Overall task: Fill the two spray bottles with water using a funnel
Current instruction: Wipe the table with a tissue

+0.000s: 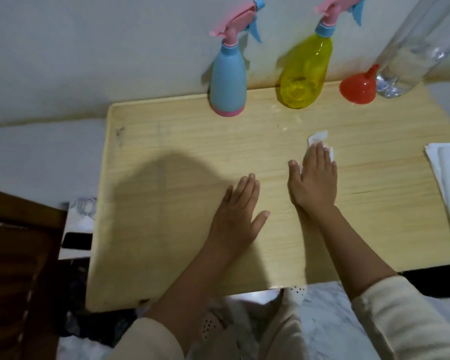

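left hand (238, 216) open, bracing tabletop (166, 141) | right hand (313, 178) flat, pressing tissue (318, 137), likely wiping | blue bottle (227, 81), yellow bottle (305, 74), funnel (357, 87) parked far edge

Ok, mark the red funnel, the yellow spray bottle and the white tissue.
red funnel (358, 89): head view, on its wide cone.
yellow spray bottle (305, 74): head view, middle of its body.
white tissue (317, 136): head view, its exposed far corner.

The person wears a cream, soft-looking top (281, 336) with long sleeves. The left sleeve (146, 341) and the right sleeve (400, 315) end partway along the forearms, leaving the left hand (240, 216) and right hand (313, 178) bare. Below the counter's (166, 141) near edge, pale cloth (213, 326) with small dark dots covers the lap.
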Demonstrator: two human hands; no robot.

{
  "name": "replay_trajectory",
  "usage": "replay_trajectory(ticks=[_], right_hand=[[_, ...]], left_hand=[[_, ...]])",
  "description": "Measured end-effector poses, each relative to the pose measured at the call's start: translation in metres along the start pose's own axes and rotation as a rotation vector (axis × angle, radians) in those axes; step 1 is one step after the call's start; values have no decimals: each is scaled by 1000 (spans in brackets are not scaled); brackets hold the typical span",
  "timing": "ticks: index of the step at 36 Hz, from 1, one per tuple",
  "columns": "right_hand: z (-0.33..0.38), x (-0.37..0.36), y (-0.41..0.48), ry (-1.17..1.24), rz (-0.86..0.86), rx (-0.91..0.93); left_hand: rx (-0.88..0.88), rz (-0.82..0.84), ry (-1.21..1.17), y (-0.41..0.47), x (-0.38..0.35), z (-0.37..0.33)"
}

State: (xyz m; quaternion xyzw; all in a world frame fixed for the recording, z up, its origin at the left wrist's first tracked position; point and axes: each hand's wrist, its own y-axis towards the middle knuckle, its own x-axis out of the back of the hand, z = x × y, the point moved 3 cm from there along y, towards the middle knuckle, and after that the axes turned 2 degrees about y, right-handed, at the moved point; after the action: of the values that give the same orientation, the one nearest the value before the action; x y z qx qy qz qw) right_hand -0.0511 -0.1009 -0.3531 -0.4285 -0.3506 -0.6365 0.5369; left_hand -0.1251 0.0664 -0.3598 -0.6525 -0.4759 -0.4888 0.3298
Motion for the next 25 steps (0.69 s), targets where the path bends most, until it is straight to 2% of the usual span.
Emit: replay_trajectory(ticks=[7, 11, 18, 25], right_hand=[[52, -17, -19, 57, -16, -149], [94, -37, -30, 59, -1, -68], [163, -65, -16, 81, 66, 48], [225, -93, 18, 38, 145, 175]], left_hand=[[99, -28, 5, -47, 20, 57], [223, -68, 52, -72, 36, 98], [608, -150, 18, -109, 59, 167], [639, -188, 25, -108, 62, 176]])
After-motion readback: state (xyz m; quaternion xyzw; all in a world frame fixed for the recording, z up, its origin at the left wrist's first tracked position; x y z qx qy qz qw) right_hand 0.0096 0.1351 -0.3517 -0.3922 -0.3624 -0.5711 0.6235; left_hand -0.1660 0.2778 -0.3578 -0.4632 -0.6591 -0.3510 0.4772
